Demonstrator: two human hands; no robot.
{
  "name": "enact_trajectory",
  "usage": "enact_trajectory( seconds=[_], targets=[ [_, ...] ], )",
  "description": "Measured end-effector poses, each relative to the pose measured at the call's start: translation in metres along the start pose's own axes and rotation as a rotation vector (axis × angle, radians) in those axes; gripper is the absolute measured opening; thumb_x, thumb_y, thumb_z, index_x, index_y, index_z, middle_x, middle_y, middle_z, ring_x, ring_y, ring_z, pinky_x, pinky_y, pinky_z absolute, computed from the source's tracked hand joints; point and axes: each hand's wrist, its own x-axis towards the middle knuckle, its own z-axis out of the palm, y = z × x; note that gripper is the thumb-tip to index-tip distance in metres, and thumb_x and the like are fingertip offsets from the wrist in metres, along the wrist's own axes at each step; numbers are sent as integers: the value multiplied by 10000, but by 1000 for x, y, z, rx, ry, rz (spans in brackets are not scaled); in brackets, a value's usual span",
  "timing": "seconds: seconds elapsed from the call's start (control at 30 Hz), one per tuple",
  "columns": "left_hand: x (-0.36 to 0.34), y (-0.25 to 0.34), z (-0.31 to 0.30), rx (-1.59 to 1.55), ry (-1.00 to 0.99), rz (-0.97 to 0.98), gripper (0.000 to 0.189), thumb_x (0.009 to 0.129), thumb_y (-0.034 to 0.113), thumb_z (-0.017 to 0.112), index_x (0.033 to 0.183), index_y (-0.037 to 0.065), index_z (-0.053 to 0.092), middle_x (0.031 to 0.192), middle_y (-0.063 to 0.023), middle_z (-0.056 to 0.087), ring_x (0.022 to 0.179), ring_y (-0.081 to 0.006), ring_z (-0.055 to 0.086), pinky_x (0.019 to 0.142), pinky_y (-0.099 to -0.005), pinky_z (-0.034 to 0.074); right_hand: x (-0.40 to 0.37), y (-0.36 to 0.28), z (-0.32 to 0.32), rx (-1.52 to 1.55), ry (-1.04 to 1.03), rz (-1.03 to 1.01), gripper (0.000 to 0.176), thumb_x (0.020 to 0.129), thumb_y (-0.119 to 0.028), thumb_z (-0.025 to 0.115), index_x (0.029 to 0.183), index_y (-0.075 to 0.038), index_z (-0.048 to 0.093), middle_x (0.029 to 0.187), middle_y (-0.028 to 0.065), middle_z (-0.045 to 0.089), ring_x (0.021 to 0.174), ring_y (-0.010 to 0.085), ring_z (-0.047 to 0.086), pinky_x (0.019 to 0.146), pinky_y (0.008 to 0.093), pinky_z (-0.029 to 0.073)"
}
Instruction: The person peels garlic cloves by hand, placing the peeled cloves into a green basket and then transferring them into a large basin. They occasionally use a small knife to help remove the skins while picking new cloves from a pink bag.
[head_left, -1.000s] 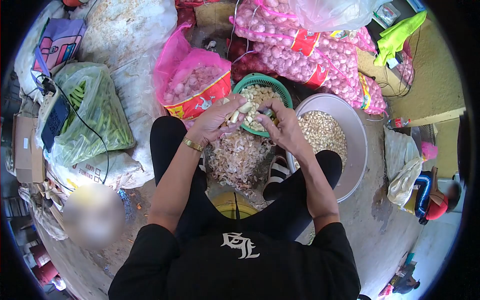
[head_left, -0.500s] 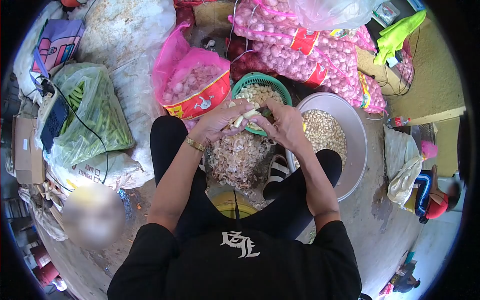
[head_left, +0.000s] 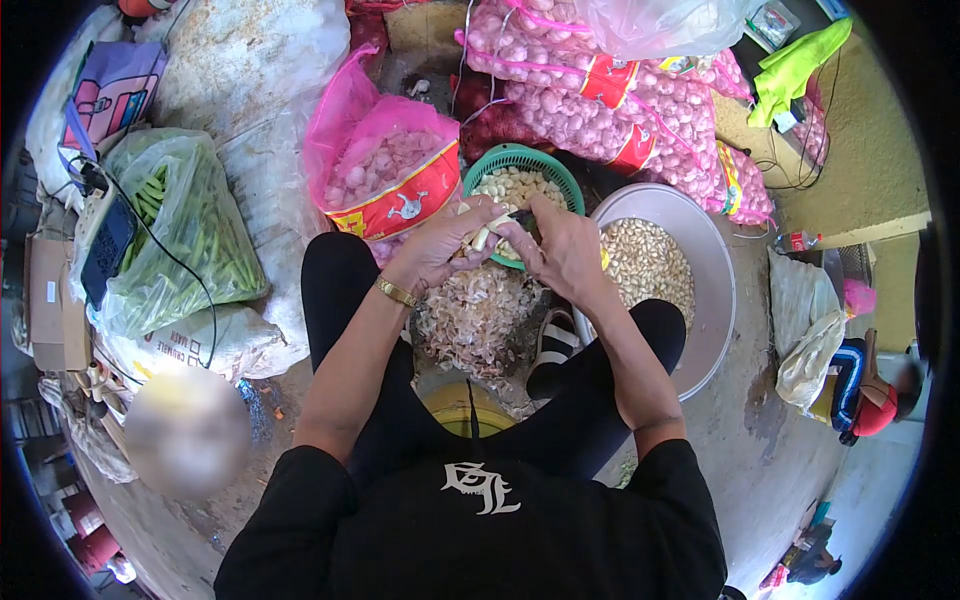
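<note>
My left hand (head_left: 440, 245) is closed around several garlic cloves (head_left: 481, 238), pale and partly covered by the fingers. Close against it, my right hand (head_left: 568, 250) grips what looks like a small knife (head_left: 524, 216); only a dark bit of it shows, pointing toward the cloves. Both hands are above the near edge of a green plastic basket (head_left: 574, 185) holding peeled cloves (head_left: 515, 184). Below them, a heap of papery garlic skins (head_left: 468, 322) lies between my feet. To the right stands a wide pale basin (head_left: 716, 325) with many cloves (head_left: 650, 268) inside.
An opened pink mesh bag (head_left: 340, 110) of garlic stands left of the basket. Full garlic sacks (head_left: 570, 125) are piled behind. Farther left is a clear bag of green pods (head_left: 190, 215). Another person (head_left: 872, 390) sits at the far right.
My right hand has turned slightly, its thumb and fingers shifting at the cloves. My left hand stays nearly in place, still around the cloves.
</note>
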Motion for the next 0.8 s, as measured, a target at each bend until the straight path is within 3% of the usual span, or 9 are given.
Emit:
enact_trajectory(
  seconds=[0.13, 0.2, 0.37, 0.47, 0.8],
  targets=[
    [-1, 2, 5, -8, 55, -15, 205, 966, 275, 627, 923, 81, 576, 671, -5, 568, 419, -38, 443, 336, -179, 271, -2, 0, 0, -41, 26, -69, 441, 877, -460, 668, 915, -34, 562, 646, 170, 613, 596, 354, 635, 521, 435, 478],
    [-1, 2, 2, 26, 38, -56, 162, 980, 242, 595, 997, 89, 546, 677, -42, 594, 381, -46, 430, 308, -174, 268, -2, 3, 1, -60, 36, -76, 447, 871, -468, 672, 914, -39, 554, 649, 168, 610, 598, 349, 635, 518, 431, 476],
    [-3, 5, 1, 72, 43, -115, 156, 982, 238, 594, 990, 92, 541, 665, -29, 573, 384, -44, 428, 302, -175, 255, 2, 11, -6, -116, -2, -249, 440, 865, -472, 673, 884, -60, 521, 638, 138, 586, 605, 344, 628, 516, 426, 461],
    [-2, 3, 3, 59, 38, -96, 156, 984, 239, 590, 988, 92, 536, 659, -20, 562, 395, -43, 435, 304, -176, 257, 2, 14, -4, -79, 17, -254, 418, 880, -455, 663, 886, -62, 520, 641, 136, 583, 612, 344, 629, 521, 425, 461],
    [7, -19, 20, -32, 192, 235, 203, 981, 259, 602, 866, 109, 526, 693, 16, 547, 449, -41, 463, 333, -179, 289, -7, 5, 18, 87, 72, 35, 437, 912, -453, 628, 876, -33, 513, 638, 171, 592, 573, 384, 612, 493, 448, 454]
  ],
)
